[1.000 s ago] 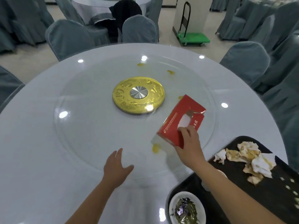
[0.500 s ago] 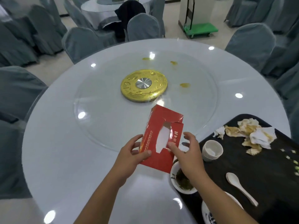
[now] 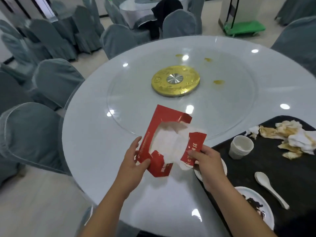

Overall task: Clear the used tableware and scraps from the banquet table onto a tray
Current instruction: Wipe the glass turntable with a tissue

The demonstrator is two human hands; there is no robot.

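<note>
So the red tissue box (image 3: 152, 132) is up in the air over the near edge of the round white table (image 3: 95, 151), just left of the tray, held in both hands and tilted with its top face toward the camera. It's pretty wrecked: the cardboard around the opening is ripped wide, and you can see white tissue (image 3: 169, 144) bunched inside and spilling out at the bottom. The left hand (image 3: 135, 163) grips the box's lower left corner, thumb curled onto the front and the fingers behind the edge. The right hand (image 3: 208, 161) pinches a torn red flap (image 3: 194, 144) with gold characters on it, pulled out to the right side of the box; whether that flap is still attached I can't tell. Right beside it, the black tray (image 3: 266, 161) sits on the table's near right edge. On it there's a stack of small white cups (image 3: 241, 147), the top one looks empty, a white ceramic spoon (image 3: 268, 187) lying flat, a pile of crumpled stained napkins (image 3: 294, 137) at the far side, and a white plate (image 3: 248, 192) with dark scraps (image 3: 254, 204) on it at the near corner. A small white dish (image 3: 224, 165) is mostly hidden under the right hand, can't see what's in it. Further out there's the glass turntable (image 3: 136, 103) with its gold hub (image 3: 175, 81) and a few yellow smears (image 3: 218, 81), then grey covered chairs (image 3: 56, 79) all around and a green cart (image 3: 244, 27) at the back.
</note>
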